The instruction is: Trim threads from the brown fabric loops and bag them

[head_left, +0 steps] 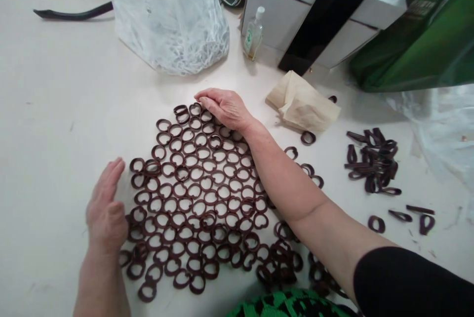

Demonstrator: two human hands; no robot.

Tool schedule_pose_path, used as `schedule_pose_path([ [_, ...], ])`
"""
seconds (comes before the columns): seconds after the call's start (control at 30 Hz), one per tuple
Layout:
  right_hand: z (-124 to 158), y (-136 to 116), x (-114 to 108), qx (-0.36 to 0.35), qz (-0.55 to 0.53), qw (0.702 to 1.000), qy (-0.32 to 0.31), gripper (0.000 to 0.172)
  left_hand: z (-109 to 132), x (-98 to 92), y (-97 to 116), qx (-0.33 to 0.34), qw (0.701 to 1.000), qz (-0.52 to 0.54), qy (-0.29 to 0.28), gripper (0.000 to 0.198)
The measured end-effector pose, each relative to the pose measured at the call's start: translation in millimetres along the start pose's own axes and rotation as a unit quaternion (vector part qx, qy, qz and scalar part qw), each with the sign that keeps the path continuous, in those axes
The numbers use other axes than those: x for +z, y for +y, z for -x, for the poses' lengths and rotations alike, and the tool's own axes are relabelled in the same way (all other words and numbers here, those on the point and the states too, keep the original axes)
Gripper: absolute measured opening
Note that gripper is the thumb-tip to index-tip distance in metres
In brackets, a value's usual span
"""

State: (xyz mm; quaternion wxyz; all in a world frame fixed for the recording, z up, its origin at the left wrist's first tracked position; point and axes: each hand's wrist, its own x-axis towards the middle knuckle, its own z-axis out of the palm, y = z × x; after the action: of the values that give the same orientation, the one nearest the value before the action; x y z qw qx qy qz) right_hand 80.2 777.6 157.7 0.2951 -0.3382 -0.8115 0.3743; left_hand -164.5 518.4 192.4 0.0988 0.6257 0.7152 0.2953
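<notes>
Flanking the brown rings [200, 187] on the table [55, 134], left hand [108, 211] and right hand [227, 108] extend, fingers together, pinching nothing visible. Most rings form one packed group; the loose pile [375, 161] at right lies ungathered.

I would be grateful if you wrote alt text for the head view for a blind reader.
A person's left hand, at the left, and right hand, at the far edge, frame a spread of dark brown loops on a white table. A smaller pile lies right; beyond are a translucent plastic bag and small bottle.
</notes>
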Motion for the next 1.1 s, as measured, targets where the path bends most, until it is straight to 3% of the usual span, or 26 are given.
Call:
schedule_pose_path([
  [0.1,0.6,-1.9,0.3,-0.013,0.001,1.000,-0.010,0.035,64.5,-18.0,8.2,-0.096,0.990,-0.074,0.068,0.062],
  [0.17,1.5,-4.7,-0.7,-0.020,-0.006,1.000,-0.023,0.035,110.6,-19.9,14.9,-0.143,0.984,-0.077,0.070,0.057],
  [0.27,3.4,-8.6,-2.1,-0.017,-0.019,0.999,-0.040,0.037,162.1,-6.5,24.9,-0.159,0.984,-0.078,0.033,0.058],
  [0.33,3.9,-9.1,-1.1,-0.010,-0.031,0.999,-0.044,0.037,177.8,6.1,30.8,-0.141,0.984,-0.109,0.023,0.064],
  [0.47,-1.0,-4.1,7.4,0.014,-0.109,0.994,-0.020,0.026,179.2,17.1,38.4,-0.115,0.985,-0.122,0.036,0.067],
  [0.6,-12.9,-3.8,14.6,0.107,-0.218,0.969,0.046,0.014,177.4,13.2,38.3,-0.101,0.990,-0.096,0.033,0.057],
  [0.7,-20.8,-14.1,9.0,0.185,-0.249,0.950,0.032,0.014,179.7,13.2,35.8,-0.101,0.990,-0.091,0.046,0.054],
  [0.8,-25.0,-30.8,-6.3,0.219,-0.269,0.938,0.014,0.019,180.4,15.6,34.0,-0.102,0.989,-0.090,0.062,0.051],
  [0.97,-29.5,-56.5,-44.5,0.162,-0.350,0.918,0.094,0.022,179.4,15.0,35.4,-0.112,0.988,-0.080,0.072,0.053],
  [1.1,-38.8,-59.8,-87.7,0.080,-0.439,0.880,0.162,0.043,179.4,12.3,36.3,-0.151,0.983,-0.081,0.067,0.055],
])
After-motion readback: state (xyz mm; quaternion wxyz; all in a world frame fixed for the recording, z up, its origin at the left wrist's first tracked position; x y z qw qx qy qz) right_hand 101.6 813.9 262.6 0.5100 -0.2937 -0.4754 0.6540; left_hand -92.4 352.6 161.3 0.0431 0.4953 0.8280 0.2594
